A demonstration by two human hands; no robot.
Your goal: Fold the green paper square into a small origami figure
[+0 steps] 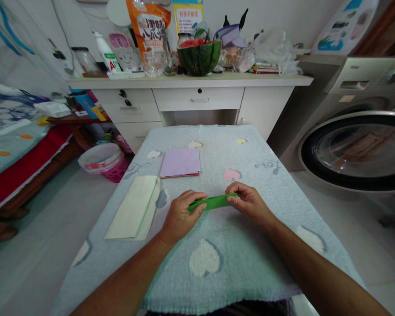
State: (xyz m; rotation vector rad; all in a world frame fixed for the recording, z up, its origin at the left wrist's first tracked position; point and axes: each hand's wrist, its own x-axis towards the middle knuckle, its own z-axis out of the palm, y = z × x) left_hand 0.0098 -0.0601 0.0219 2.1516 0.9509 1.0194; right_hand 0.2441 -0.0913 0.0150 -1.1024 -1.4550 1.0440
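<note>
A narrow folded strip of green paper (213, 202) lies across the middle of a table covered with a pale blue towel (217, 263). My left hand (181, 215) pinches the strip's left end with its fingers curled. My right hand (248, 202) is closed on the right end, pressing it to the cloth. A stack of pink paper squares (180, 163) with a red edge rests farther back. A cream folded sheet (134, 206) lies to the left of my left hand.
Behind the table stands a white desk (197, 98) loaded with a halved watermelon (199, 55), bottles and bags. A washing machine (358, 145) is at the right. A pink bin (103, 161) and a bed (13, 149) stand at the left.
</note>
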